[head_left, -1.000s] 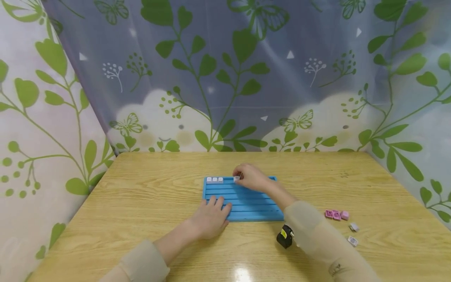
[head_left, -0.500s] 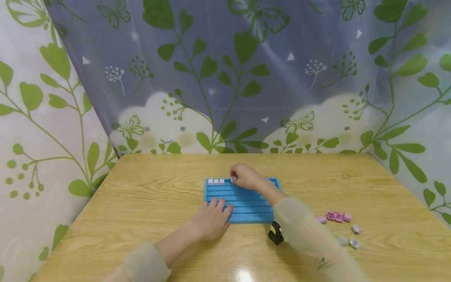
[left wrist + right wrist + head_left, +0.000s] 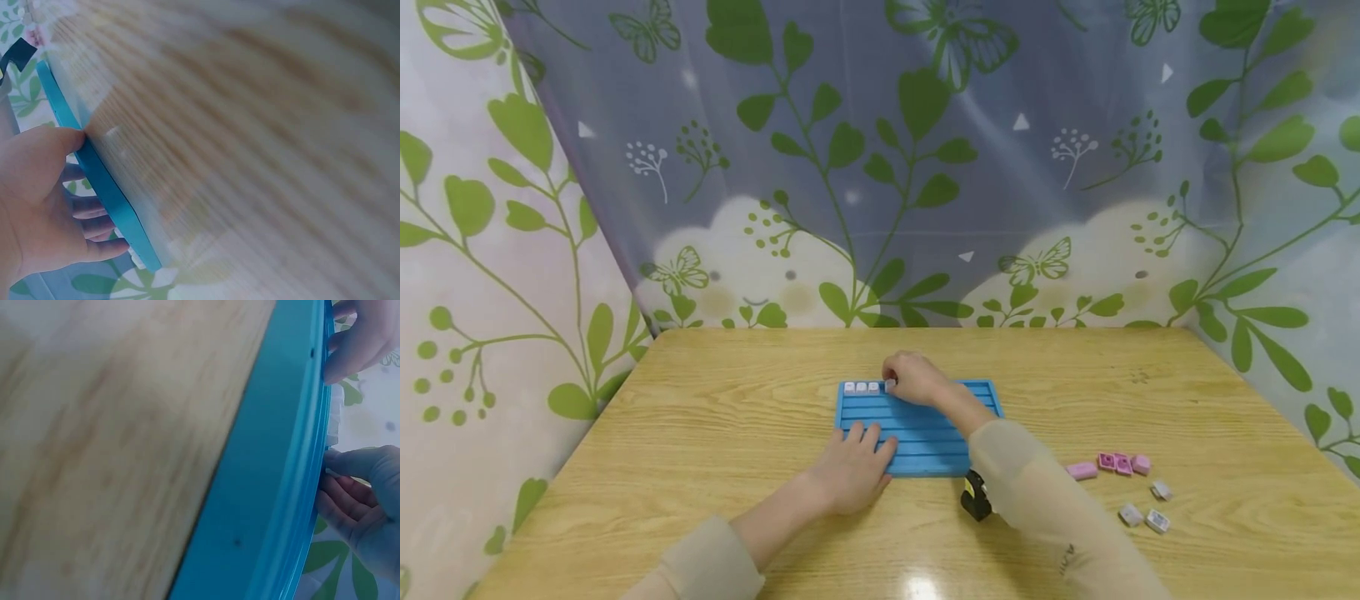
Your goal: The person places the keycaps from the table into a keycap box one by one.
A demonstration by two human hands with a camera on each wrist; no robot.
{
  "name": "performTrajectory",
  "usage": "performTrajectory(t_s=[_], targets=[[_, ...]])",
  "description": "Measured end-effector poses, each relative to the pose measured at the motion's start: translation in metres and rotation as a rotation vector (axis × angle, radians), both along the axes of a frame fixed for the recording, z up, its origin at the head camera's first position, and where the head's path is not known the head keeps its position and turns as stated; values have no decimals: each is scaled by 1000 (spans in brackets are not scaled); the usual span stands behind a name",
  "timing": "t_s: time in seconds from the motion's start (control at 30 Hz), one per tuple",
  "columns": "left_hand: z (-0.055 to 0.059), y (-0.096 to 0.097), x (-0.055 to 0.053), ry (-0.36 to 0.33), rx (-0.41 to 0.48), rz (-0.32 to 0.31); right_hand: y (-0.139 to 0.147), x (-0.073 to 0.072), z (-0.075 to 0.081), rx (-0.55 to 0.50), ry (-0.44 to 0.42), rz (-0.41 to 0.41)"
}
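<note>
A blue ridged tray (image 3: 928,435) lies on the table. Three white keycaps (image 3: 861,387) sit side by side in the left end of its top row. My right hand (image 3: 917,379) pinches another white keycap (image 3: 891,386) at that row, a small gap to the right of the three. My left hand (image 3: 853,471) rests on the tray's front left part with fingers spread. In the left wrist view the thumb of my left hand (image 3: 37,194) touches the tray's edge (image 3: 107,181). The right wrist view shows my right hand (image 3: 369,500) low beside the tray, its held keycap mostly hidden.
On the wooden table (image 3: 715,400), right of the tray, lie several pink keycaps (image 3: 1122,464), a longer pink keycap (image 3: 1082,472) and loose white keycaps (image 3: 1157,521). A black device with a yellow patch (image 3: 976,496) is at my right forearm. Patterned cloth (image 3: 820,167) hangs behind.
My right hand has moved left along the top row with the keycap, closer to the three white ones. My left hand stays on the tray. The view has shifted slightly.
</note>
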State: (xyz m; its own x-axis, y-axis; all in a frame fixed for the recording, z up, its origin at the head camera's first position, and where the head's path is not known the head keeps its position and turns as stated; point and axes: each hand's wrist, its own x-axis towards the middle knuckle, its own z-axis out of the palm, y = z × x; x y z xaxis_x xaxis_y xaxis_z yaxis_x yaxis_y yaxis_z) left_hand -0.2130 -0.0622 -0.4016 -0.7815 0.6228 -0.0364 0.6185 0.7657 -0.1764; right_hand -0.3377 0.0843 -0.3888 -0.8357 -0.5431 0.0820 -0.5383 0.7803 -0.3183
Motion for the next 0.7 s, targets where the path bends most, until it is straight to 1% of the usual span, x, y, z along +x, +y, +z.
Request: performTrajectory(t_s=[0.2,0.7], targets=[[-1,0,-1,-7,0,0,0,-2,0,-5,-19,7],[0,0,-1,-7,7,2,-3,-2,-1,3,-4,29]])
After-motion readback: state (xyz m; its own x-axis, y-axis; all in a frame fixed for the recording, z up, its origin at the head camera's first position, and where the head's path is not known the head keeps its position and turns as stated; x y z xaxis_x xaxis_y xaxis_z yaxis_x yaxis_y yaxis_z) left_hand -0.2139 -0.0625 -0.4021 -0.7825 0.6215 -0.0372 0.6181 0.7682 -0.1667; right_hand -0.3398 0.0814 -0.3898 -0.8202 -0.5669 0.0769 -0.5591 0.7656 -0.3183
